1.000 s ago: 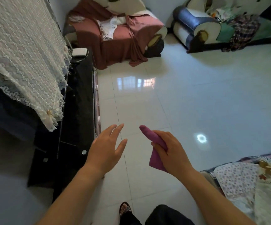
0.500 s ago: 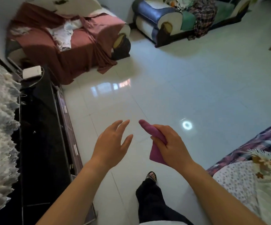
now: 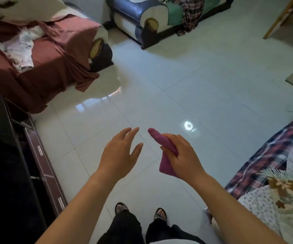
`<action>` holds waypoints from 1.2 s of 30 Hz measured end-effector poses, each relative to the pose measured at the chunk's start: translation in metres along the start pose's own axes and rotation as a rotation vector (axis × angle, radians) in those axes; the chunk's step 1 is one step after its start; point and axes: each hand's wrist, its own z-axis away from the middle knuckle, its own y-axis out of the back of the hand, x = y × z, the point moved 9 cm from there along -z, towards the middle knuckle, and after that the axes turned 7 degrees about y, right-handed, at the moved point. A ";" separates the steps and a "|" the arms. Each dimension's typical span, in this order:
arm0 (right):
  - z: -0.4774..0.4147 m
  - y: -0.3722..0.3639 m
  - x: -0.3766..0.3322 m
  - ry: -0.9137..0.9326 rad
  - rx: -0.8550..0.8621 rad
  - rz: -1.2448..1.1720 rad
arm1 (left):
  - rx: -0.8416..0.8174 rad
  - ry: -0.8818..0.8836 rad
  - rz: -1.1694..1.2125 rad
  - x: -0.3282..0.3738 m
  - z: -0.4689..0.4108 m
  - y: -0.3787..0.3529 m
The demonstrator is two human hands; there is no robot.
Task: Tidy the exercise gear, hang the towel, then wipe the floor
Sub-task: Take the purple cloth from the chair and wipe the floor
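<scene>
From the head camera I see my right hand [image 3: 184, 155] pinching a purple cloth [image 3: 165, 152] out in front of me, above the tiled floor [image 3: 195, 85]. My left hand [image 3: 119, 155] hovers just beside the cloth with fingers spread, holding nothing. A black cabinet [image 3: 10, 173] stands at my left.

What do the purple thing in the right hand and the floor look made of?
Cloth: soft fabric, matte; it folds and droops from the right hand. Floor: glazed tile, probably ceramic; glossy reflections, visible joint lines.
</scene>
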 end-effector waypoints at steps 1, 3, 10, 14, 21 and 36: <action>-0.011 0.000 0.004 -0.009 0.007 0.002 | -0.007 -0.018 0.002 0.001 -0.015 0.001; -0.035 0.000 0.015 -0.044 0.025 0.007 | -0.027 -0.054 0.005 0.002 -0.047 0.001; -0.131 0.004 0.053 -0.199 0.122 0.037 | -0.137 -0.173 -0.034 0.004 -0.177 0.003; -0.180 0.026 0.068 -0.305 0.254 0.055 | -0.207 -0.271 -0.072 0.014 -0.250 0.012; -0.237 0.062 0.110 -0.404 0.439 0.084 | -0.233 -0.410 -0.107 0.045 -0.352 0.011; -0.306 0.010 0.341 -0.531 0.458 0.094 | -0.317 -0.521 -0.210 0.043 -0.510 -0.194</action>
